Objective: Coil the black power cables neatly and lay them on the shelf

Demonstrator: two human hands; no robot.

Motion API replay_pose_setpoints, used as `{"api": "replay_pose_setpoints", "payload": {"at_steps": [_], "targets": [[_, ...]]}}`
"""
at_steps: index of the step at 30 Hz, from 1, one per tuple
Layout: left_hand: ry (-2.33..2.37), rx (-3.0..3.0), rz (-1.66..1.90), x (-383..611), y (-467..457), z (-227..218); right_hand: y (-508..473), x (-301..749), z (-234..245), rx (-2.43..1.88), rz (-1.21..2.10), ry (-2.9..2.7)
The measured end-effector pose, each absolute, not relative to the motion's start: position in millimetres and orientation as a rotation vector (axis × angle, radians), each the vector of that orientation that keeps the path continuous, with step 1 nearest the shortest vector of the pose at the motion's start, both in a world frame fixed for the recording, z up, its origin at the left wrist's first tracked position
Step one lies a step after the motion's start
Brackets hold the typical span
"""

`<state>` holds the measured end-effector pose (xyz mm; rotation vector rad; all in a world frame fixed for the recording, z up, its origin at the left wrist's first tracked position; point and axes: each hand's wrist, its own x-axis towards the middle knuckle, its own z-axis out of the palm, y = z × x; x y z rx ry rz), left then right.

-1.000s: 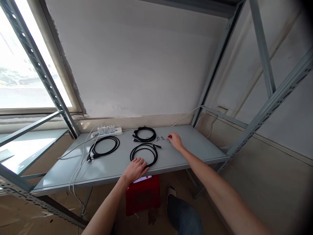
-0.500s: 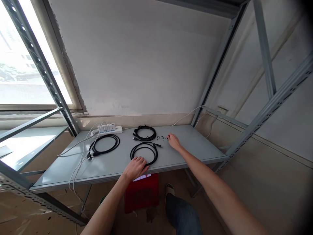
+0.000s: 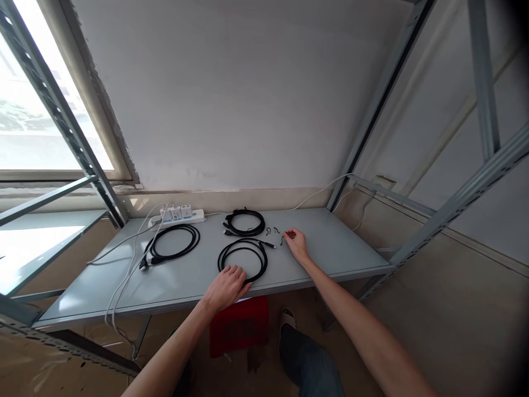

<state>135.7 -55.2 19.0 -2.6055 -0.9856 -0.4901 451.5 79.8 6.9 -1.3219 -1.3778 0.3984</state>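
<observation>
My left hand [image 3: 227,285] grips the near edge of a coiled black cable [image 3: 264,263] at the front of the grey shelf [image 3: 314,264]. Its fingers lie over the loops, with the thumb at the shelf's edge. Between the fingertips of my right hand [image 3: 296,244] is a thin, bent black twist tie [image 3: 282,241], hanging just right of the cable's plug. Loose twist ties [image 3: 268,231] lie behind it. Farther back rests a second coiled black cable [image 3: 263,223], and a third black coil [image 3: 197,238] sits to the left.
A white power strip [image 3: 198,215] with chargers stands against the wall, its white cords [image 3: 131,270] trailing over the shelf's front edge. Metal posts [image 3: 355,154] frame the shelf. Below the front edge is a red stool-like object [image 3: 238,328].
My right hand has lifted a twist tie and drawn it slightly nearer, apart from the other ties. My left hand stays on the front coil. The view has shifted slightly.
</observation>
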Motion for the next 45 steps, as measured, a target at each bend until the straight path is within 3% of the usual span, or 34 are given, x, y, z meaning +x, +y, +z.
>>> {"api": "replay_pose_setpoints", "payload": {"at_steps": [5,21,37,45], "targets": [[-1.013,-2.647,-0.552,135.0,-52.8,13.9,81.7,456.3,5.4,-1.285,0.526,-1.319],[-1.040,-2.689,-0.618,134.7,-51.1,10.9,80.2,461.1,6.7,-1.294,0.494,-1.179],[-0.982,-2.584,-0.499,134.1,-52.4,12.0,77.2,448.2,13.3,-1.267,0.660,-1.216],[-0.973,-2.583,-0.513,132.6,-53.3,13.7,80.8,451.8,7.8,-1.222,0.538,-1.209]]}}
